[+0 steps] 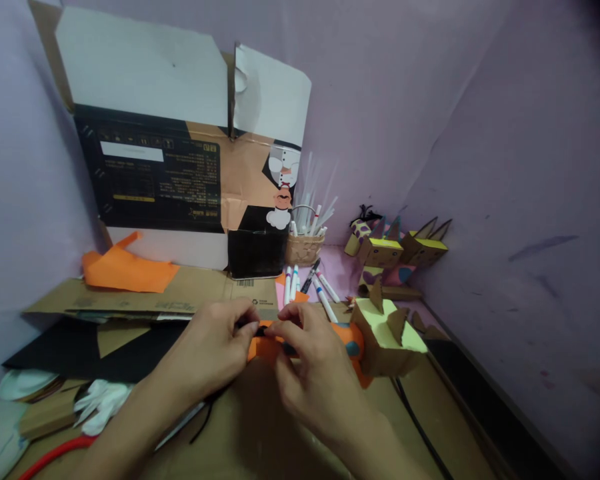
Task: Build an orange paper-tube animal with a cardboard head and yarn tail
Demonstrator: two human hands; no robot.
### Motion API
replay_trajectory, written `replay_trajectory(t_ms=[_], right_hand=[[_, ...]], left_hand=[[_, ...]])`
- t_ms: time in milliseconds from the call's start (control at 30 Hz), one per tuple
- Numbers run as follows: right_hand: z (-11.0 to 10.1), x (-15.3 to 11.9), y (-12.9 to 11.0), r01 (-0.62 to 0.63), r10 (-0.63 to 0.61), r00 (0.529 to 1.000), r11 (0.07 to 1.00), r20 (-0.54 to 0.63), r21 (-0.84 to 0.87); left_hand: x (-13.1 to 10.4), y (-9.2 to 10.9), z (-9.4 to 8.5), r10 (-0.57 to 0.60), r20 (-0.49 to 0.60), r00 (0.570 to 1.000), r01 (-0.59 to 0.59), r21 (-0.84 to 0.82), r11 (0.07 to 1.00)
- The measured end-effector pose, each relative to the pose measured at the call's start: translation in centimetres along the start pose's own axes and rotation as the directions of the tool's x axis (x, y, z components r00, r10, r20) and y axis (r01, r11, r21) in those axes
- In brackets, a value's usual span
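Observation:
A cardboard toy animal lies sideways before me, its body orange with blue spots. Its box-shaped head has a pale yellow top and pointed brown ears, and faces right. My left hand is closed at the body's left end, thumb and index finger pinching a small black strand. Over the middle of the body, my right hand is closed round it, its fingertips close to the black strand. Its palm side and part of the body are hidden. A loose black cord hangs below my left wrist.
An opened printed carton leans on the back wall. Beside it are a woven basket of white sticks, several markers and other box-headed animals. Orange sheet, black card, white glove and red handle lie left.

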State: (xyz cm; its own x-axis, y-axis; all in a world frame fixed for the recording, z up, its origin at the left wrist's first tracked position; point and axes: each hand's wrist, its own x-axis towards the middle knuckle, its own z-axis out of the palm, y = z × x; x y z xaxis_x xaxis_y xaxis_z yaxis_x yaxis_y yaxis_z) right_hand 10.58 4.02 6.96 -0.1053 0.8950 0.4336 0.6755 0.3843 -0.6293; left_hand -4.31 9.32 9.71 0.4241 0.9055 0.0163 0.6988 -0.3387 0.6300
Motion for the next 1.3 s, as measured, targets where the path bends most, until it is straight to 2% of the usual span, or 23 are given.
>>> replay_trajectory(t_ms=[200, 300, 333, 433, 500, 600, 700, 800, 900, 1067, 1200, 1233, 1300], right_hand=[[0.1, -0.1, 0.1, 0.004, -0.004, 1.000, 1.000, -0.006, 0.007], [0.2, -0.1, 0.1, 0.007, -0.007, 1.000, 1.000, -0.007, 0.000], [0.2, -0.1, 0.1, 0.009, -0.009, 1.000, 1.000, -0.009, 0.001], [0.2, -0.2, 0.2, 0.008, -0.008, 1.000, 1.000, -0.017, 0.006], [0.2, -0.2, 0.2, 0.005, -0.005, 1.000, 1.000, -0.015, 0.014], [0.2, -0.2, 0.3, 0.009, -0.009, 1.000, 1.000, -0.013, 0.021], [0.2, -0.1, 0.3, 0.012, -0.011, 1.000, 1.000, -0.016, 0.022], [0.2, -0.1, 0.3, 0.010, -0.010, 1.000, 1.000, -0.015, 0.021], [0.1, -0.2, 0.2, 0.009, -0.009, 1.000, 1.000, -0.005, 0.017], [0.1, -0.1, 0.1, 0.010, -0.010, 1.000, 1.000, -0.006, 0.012], [0.1, -0.1, 0.1, 0.012, -0.011, 1.000, 1.000, -0.017, 0.018], [0.2, -0.1, 0.2, 0.012, -0.012, 1.000, 1.000, -0.018, 0.022], [0.2, -0.2, 0.1, 0.011, -0.010, 1.000, 0.999, -0.019, 0.035]], left_hand=[[0.4, -0.9, -0.4, -0.114, 0.074, 0.991, 0.130, -0.283, 0.950], [0.7, -1.5, -0.8, -0.169, 0.075, 0.983, 0.180, -0.193, 0.964], [0.7, -1.7, -1.0, -0.181, 0.032, 0.983, 0.184, -0.112, 0.977], [0.5, -1.5, -1.5, -0.181, -0.190, 0.965, 0.204, 0.109, 0.973], [0.2, -0.9, -1.7, -0.134, -0.255, 0.958, 0.169, 0.123, 0.978], [-0.3, -0.1, -1.9, -0.045, -0.224, 0.973, 0.058, 0.052, 0.997], [-0.4, -0.2, -2.1, -0.065, -0.191, 0.979, 0.075, 0.044, 0.996], [-0.3, -0.7, -2.0, -0.009, -0.054, 0.998, 0.009, 0.001, 1.000], [-0.2, -0.7, -1.3, 0.070, 0.047, 0.996, -0.070, 0.002, 0.998], [0.0, -0.4, -0.3, 0.026, 0.031, 0.999, -0.030, 0.122, 0.992], [0.1, -1.4, -1.0, -0.059, 0.088, 0.994, 0.053, 0.062, 0.997], [0.1, -1.7, -1.3, -0.065, 0.071, 0.995, 0.063, 0.035, 0.997], [0.2, -1.9, -1.9, -0.075, -0.040, 0.996, 0.075, -0.005, 0.997]])
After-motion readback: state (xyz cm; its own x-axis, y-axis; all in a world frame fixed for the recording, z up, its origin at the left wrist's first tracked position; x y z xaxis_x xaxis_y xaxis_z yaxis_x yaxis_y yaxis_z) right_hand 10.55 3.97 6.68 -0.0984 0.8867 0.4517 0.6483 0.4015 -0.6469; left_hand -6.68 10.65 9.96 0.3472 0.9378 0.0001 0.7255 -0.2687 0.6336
